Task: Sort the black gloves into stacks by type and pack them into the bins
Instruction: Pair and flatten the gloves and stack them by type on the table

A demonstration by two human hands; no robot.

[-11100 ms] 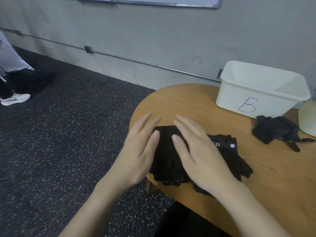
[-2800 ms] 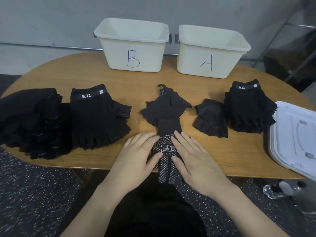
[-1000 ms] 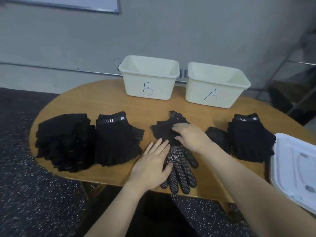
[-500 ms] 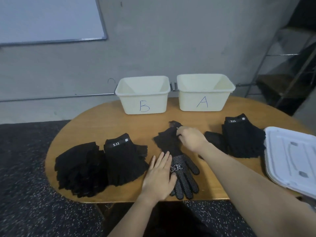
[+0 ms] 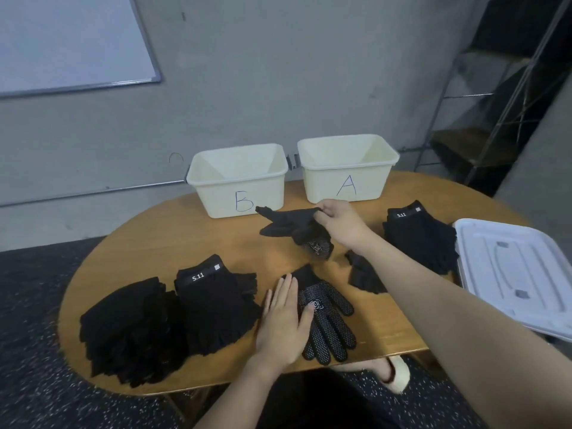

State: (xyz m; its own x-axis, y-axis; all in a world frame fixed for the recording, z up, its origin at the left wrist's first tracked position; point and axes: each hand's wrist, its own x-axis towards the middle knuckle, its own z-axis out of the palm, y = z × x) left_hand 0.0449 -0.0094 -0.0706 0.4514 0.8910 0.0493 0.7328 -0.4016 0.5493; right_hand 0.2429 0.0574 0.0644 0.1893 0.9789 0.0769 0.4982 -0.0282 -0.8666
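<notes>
**Q:** Starting from the biggest things, how did the scene lie around the grip?

**A:** The wooden table (image 5: pixel 161 233) carried everything. Beyond the right hand (image 5: pixel 339 222) stood bin A (image 5: pixel 346 168), with bin B (image 5: pixel 238 181) just to its left; both looked empty. A white lid (image 5: pixel 510 267) lay off to the right. Nearer the person than the grip, at the left, sat two stacks of black gloves (image 5: pixel 173 317), and a third stack (image 5: pixel 421 233) lay just right of the grip.

**Q:** And the glove being handled?

**A:** The right hand pinched a bunch of loose gloves (image 5: pixel 294 226) at its fingertips, lifted clear of the table, the cloth trailing leftward and drooping below the hand. The dotted glove (image 5: pixel 325 323) lay flat well below the grip, its long axis running toward the person, fingers at the near edge.

**Q:** Which hand was nearer it?

**A:** The left hand (image 5: pixel 286 323), fingers straight, pressing flat on that glove's left edge. One small dark piece (image 5: pixel 362 274) lay between, under the right forearm.
</notes>
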